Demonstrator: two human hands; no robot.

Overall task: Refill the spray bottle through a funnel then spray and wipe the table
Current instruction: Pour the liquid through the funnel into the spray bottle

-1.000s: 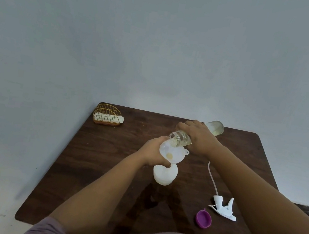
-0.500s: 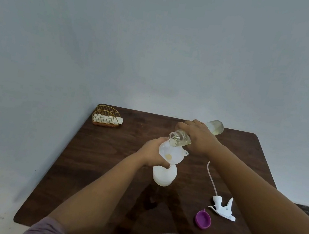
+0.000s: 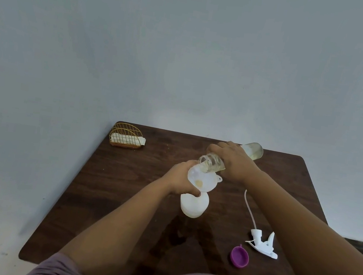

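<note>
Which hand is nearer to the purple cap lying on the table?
Right, though neither touches it. The right hand grips the clear bottle far behind the purple cap; the left hand holds the funnel, farther left.

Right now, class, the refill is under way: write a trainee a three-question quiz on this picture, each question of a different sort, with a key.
1. True or false: the spray head is screwed onto the white spray bottle.
2. Which hand tips the clear bottle over the funnel? A) left B) right
3. Fill in: the cap lying on the table beside the spray head is coloured ____.

Key
1. False: it lies on the table, tube attached.
2. B: the right hand grips it; the left hand steadies the funnel.
3. Purple.
</note>
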